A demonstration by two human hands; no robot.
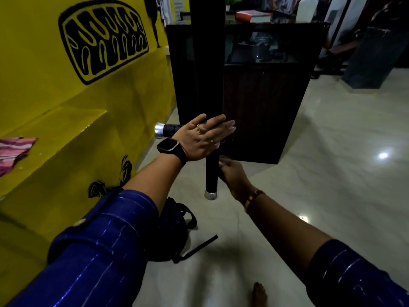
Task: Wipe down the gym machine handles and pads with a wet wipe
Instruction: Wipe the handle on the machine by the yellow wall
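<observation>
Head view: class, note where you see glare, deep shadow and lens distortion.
Head view: glare spots sit on the glossy floor; head view: the cabinet sinks into near-black shadow; head view: the wide lens slants its upright sides; head view: the handle cap glints.

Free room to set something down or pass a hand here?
Free: glossy floor right of the right hand and dark cabinet; yellow ledge right of the pink cloth. Crowded: handles, left hand on them; black bag on the floor below.
</observation>
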